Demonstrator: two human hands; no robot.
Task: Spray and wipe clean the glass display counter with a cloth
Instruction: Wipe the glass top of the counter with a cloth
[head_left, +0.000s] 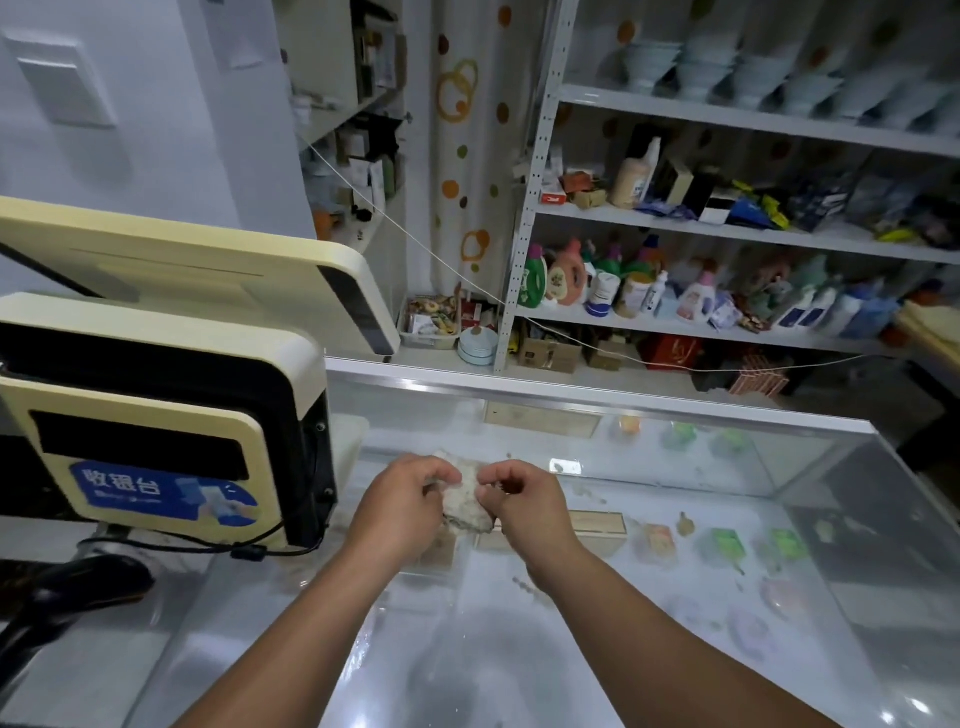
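Bunching the cloth (467, 499) between both hands, you have it held just above the glass display counter (519, 649), near its left end beside the cash register (156, 415). Your left hand (402, 501) and right hand (524, 506) each curl their fingers to pinch an opposite edge, so the wad lies between them, equally near both. Wiping probably means lowering it onto the open glass to the right and nearer you.
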